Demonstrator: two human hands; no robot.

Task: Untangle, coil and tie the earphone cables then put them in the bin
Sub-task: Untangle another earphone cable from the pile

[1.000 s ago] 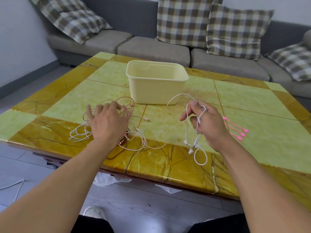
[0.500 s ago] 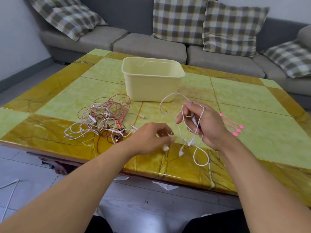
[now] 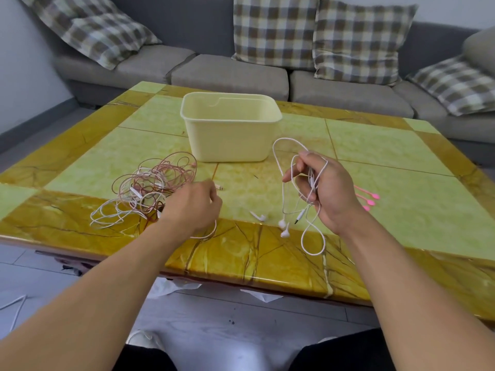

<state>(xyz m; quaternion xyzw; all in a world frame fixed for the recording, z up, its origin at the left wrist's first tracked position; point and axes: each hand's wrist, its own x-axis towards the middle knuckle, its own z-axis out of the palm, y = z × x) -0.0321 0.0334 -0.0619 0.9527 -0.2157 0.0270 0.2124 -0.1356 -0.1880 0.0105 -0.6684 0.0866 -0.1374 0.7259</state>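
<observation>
My right hand (image 3: pixel 325 190) grips a white earphone cable (image 3: pixel 278 167) above the table's front. The cable loops over my fingers, and its earbuds (image 3: pixel 282 228) and jack hang below. My left hand (image 3: pixel 192 207) is blurred, with curled fingers, at the right edge of the pink and white cable tangle (image 3: pixel 152 188). Whether it holds a strand is unclear. A thin pale loop shows under it. One loose white earbud (image 3: pixel 258 216) lies on the table between my hands. The cream bin (image 3: pixel 230 135) stands open behind them.
Pink cable ties (image 3: pixel 371 200) lie on the table to the right of my right hand. A small plug (image 3: pixel 219 187) lies near the tangle. The yellow-green marble table (image 3: pixel 401 162) ends close to me. A grey sofa with checked cushions stands behind it.
My left hand left the tangle, came across to the white cable in my right hand, then moved back left to the tangle's edge. My right hand kept its hold.
</observation>
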